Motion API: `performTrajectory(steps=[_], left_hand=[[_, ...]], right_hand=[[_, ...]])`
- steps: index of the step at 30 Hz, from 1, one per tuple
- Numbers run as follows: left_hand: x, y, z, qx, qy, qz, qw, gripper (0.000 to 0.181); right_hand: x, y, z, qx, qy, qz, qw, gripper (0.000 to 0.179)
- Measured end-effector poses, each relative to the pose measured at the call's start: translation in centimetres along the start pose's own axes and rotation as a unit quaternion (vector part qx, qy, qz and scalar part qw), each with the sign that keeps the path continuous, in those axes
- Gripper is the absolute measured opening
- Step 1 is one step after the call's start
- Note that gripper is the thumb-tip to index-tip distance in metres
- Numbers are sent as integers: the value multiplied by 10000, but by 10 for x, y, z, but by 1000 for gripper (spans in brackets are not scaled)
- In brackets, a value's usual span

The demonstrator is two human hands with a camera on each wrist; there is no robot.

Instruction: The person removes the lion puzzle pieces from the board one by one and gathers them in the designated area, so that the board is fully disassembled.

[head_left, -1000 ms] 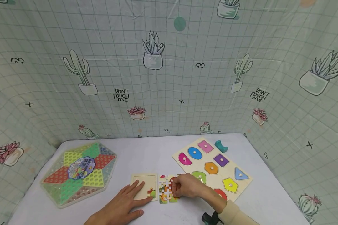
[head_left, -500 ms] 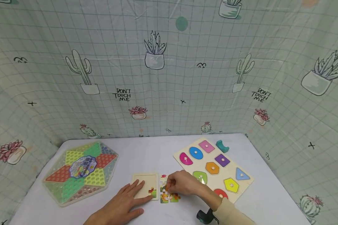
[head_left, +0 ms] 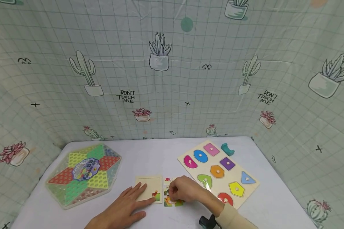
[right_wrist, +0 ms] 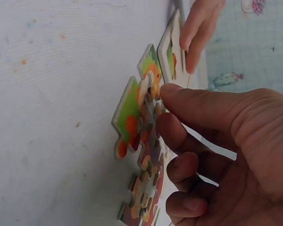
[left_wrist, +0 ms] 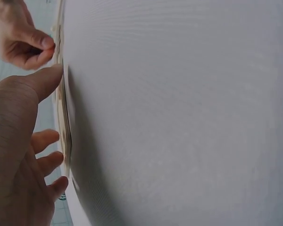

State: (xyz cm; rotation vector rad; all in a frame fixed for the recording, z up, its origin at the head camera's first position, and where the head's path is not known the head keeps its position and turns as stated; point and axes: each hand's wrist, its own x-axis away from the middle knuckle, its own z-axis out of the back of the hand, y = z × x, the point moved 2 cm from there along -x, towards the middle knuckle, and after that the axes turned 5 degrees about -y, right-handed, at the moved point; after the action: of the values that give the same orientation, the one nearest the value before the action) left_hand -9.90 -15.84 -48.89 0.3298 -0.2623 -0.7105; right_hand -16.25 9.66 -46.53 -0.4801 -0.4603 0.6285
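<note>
My left hand (head_left: 126, 205) lies with straight, spread fingers on the left and lower part of a small wooden puzzle tray (head_left: 150, 182). One picture piece (head_left: 156, 196) sits in the tray's lower right corner. To the tray's right, several jigsaw pieces (head_left: 168, 201) lie close together, partly hidden by my right hand (head_left: 186, 189). The right wrist view shows its bent thumb and fingers right at these pieces (right_wrist: 129, 110), with a small gap between thumb and index fingertips. Whether they pinch a piece, I cannot tell.
A wooden peg board (head_left: 230, 175) with coloured shapes lies at the right, its near corner by my right forearm. Behind it stands a teal curved block (head_left: 227, 149). A hexagonal star-patterned game board (head_left: 86, 170) lies at the left. A patterned cloth (head_left: 172, 79) hangs behind the table.
My right hand has moved left over the loose pieces, then slightly down toward them. My left hand has stayed on the tray. The head view has shifted a little.
</note>
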Motion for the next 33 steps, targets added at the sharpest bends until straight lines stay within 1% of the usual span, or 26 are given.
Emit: performTrajectory(steps=[3, 4, 6, 10, 14, 18, 21, 24, 26, 28, 30, 33], left_hand=[[-1, -2, 3, -66, 239, 63, 9997, 48], [-1, -4, 4, -129, 357, 103, 9992, 48], [-3, -6, 6, -214, 555, 217, 9980, 49], [-8, -11, 11, -282, 809, 451, 9953, 56], [-14, -17, 14, -231, 882, 615, 9939, 65], [-17, -23, 14, -121, 842, 754, 9935, 72], [-17, -26, 14, -27, 789, 839, 9933, 78], [-16, -28, 14, -3, 777, 841, 9934, 81], [-16, -29, 13, -23, 797, 829, 9934, 82], [-15, -29, 13, -36, 813, 816, 9933, 83], [-15, -29, 13, -41, 828, 821, 9932, 83], [-15, -29, 14, -20, 833, 831, 9931, 84]], right_hand=[[-6, -4, 0, -86, 142, -43, 9999, 6], [-8, -5, -1, -96, 183, -45, 9998, 7], [-13, -9, -3, -61, 205, -91, 9997, 15], [-19, -16, -10, 190, 171, -124, 9996, 31], [-22, -21, -15, 501, 153, -132, 9985, 35], [-23, -24, -18, 728, 210, -152, 9970, 34], [-23, -26, -18, 797, 259, -127, 9964, 33], [-23, -26, -19, 736, 273, -106, 9969, 30], [-23, -24, -19, 546, 290, -77, 9981, 27], [-24, -22, -19, 183, 364, -17, 9992, 21], [-25, -19, -19, -331, 451, 64, 9984, 14], [-25, -16, -17, -1150, 522, 230, 9917, 8]])
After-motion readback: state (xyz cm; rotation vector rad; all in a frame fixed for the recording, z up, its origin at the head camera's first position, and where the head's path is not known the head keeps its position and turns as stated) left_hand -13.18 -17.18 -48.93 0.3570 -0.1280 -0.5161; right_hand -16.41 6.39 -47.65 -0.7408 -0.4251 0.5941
